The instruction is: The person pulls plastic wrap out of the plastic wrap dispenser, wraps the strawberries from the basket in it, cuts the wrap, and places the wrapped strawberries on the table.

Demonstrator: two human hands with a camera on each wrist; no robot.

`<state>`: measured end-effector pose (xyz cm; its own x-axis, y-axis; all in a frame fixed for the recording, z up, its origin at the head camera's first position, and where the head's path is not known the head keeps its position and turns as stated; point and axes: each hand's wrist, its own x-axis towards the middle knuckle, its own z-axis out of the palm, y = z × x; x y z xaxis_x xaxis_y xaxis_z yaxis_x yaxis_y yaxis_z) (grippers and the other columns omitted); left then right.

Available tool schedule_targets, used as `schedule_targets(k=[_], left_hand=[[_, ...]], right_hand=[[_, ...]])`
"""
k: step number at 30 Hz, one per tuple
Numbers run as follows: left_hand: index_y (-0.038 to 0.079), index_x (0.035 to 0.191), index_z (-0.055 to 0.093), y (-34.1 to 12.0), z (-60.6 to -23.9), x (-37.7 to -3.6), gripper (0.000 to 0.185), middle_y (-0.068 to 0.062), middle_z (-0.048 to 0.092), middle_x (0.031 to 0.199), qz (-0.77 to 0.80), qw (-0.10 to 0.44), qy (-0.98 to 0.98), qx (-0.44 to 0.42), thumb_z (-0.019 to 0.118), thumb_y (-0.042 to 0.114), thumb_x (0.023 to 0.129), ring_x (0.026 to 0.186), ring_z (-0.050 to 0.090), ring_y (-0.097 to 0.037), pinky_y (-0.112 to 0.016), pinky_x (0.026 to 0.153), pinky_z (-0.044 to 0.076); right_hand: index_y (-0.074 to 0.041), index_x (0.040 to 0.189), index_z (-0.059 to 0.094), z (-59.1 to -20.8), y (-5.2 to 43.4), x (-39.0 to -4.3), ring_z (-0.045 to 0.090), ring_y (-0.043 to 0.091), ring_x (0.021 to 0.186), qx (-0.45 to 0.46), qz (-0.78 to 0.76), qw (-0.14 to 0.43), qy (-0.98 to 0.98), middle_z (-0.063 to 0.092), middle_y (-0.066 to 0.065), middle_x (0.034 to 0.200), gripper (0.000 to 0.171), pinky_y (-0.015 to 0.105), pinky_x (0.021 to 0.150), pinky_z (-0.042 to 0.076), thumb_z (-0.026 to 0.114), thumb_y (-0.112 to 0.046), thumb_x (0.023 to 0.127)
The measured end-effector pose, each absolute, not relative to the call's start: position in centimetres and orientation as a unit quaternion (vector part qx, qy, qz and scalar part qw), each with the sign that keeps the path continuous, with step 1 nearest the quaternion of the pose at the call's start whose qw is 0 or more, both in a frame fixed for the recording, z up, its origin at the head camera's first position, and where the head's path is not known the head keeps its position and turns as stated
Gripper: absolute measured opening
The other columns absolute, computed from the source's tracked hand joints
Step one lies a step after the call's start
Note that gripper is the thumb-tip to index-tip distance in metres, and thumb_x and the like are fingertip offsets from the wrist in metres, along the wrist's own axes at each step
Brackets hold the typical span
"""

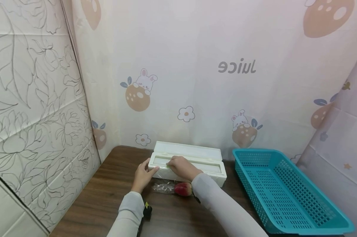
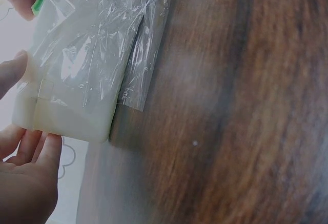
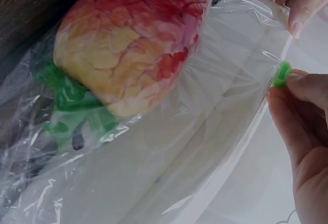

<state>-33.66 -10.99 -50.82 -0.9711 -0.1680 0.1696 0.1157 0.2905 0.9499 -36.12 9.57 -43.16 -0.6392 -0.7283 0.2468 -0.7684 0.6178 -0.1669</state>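
Nearest, two pale sleeves over a dark wood-grain table (image 1: 107,184), smooth and bare toward the near left edge. Just past the sleeves, one round red-and-yellow fruit (image 1: 183,189) with a green leafy end, lying on crinkled clear film (image 1: 163,188) that runs from the box front down onto the wood. Behind it, one long white plastic cling-film dispenser (image 1: 193,161), rectangular, hinged lid tipped back against the curtain, front edge close to the fruit. Left hand (image 1: 142,174) braced at the box's left end, thumb on top and fingers loosely spread below, none curled tight. Right hand (image 1: 181,166) on the box's upper front edge, thumb and fingertip pinching one small green slider tab (image 3: 281,74). To the right, well apart from the box, one turquoise perforated plastic basket (image 1: 285,187), shallow and oblong, reaching the table's right edge. Farthest, soft printed curtain with bunnies, flowers and strawberries closing off back and sides.
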Motion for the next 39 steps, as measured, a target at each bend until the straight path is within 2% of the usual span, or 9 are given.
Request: schedule_targets(k=[5,19,24,39], left_hand=[[-0.003,0.148,0.043,-11.0,-50.9,-33.6,0.073,-0.029,0.044,0.14,-0.595,0.111,-0.795,0.023,0.078,0.026,0.09,0.131,0.047,-0.042,-0.046,0.106,0.044],[-0.003,0.148,0.043,-11.0,-50.9,-33.6,0.074,-0.029,0.044,0.139,-0.592,0.111,-0.798,0.022,0.077,0.029,0.091,0.13,0.048,-0.043,-0.048,0.105,0.045],[-0.004,0.148,0.043,-11.0,-50.8,-33.6,0.074,-0.03,0.045,0.138,-0.589,0.114,-0.8,0.018,0.077,0.028,0.091,0.129,0.049,-0.043,-0.047,0.104,0.045],[-0.004,0.148,0.043,-11.0,-50.8,-33.3,0.072,-0.029,0.044,0.139,-0.595,0.115,-0.795,0.009,0.077,0.024,0.091,0.127,0.051,-0.042,-0.048,0.102,0.047]], right_hand=[[-0.003,0.106,0.077,-43.2,9.3,-36.6,0.07,0.021,0.096,0.419,0.135,0.092,-0.893,0.074,0.009,0.1,0.017,0.031,0.086,0.056,0.064,-0.002,0.096],[-0.001,0.102,0.078,-43.5,8.4,-36.8,0.07,0.021,0.089,0.437,0.154,0.125,-0.877,0.073,0.008,0.093,0.016,0.029,0.081,0.057,0.065,0.001,0.094],[-0.004,0.104,0.078,-43.6,7.9,-37.0,0.07,0.018,0.092,0.425,0.147,0.11,-0.886,0.073,0.006,0.096,0.017,0.027,0.084,0.056,0.063,-0.001,0.096],[-0.008,0.109,0.078,-44.3,6.8,-37.0,0.069,0.016,0.1,0.411,0.155,0.11,-0.892,0.074,0.004,0.104,0.018,0.025,0.089,0.054,0.063,-0.005,0.098]])
